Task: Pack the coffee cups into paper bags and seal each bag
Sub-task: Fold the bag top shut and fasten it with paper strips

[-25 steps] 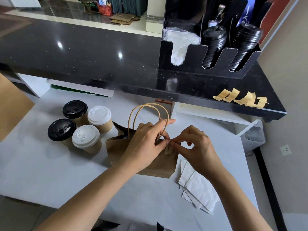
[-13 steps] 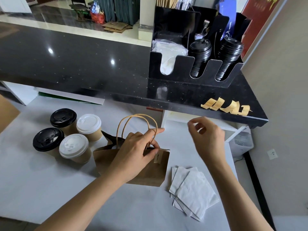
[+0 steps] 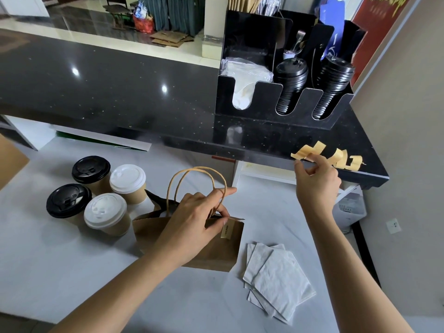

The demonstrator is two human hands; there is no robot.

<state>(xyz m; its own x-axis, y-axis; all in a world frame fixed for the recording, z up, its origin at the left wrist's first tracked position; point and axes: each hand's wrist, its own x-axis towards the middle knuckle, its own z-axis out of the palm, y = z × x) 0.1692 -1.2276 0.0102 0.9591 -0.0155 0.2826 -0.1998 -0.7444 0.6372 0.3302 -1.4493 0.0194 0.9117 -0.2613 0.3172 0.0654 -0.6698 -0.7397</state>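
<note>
Left hand [image 3: 194,219] pinched the top edge of the paper bag [image 3: 216,246] on the bench [image 3: 72,272], four lidded coffee cups [image 3: 105,212] just to its left. Right hand [image 3: 316,179], up and away, was pinching a tape strip [image 3: 303,153] off the black ledge.

Brown bag [image 3: 211,246], tan tape [image 3: 336,158]. Two black lids [image 3: 91,169], two white lids [image 3: 127,178]. White napkins [image 3: 281,284] on pale grey table [image 3: 60,272]; speckled black counter [image 3: 108,92].
</note>
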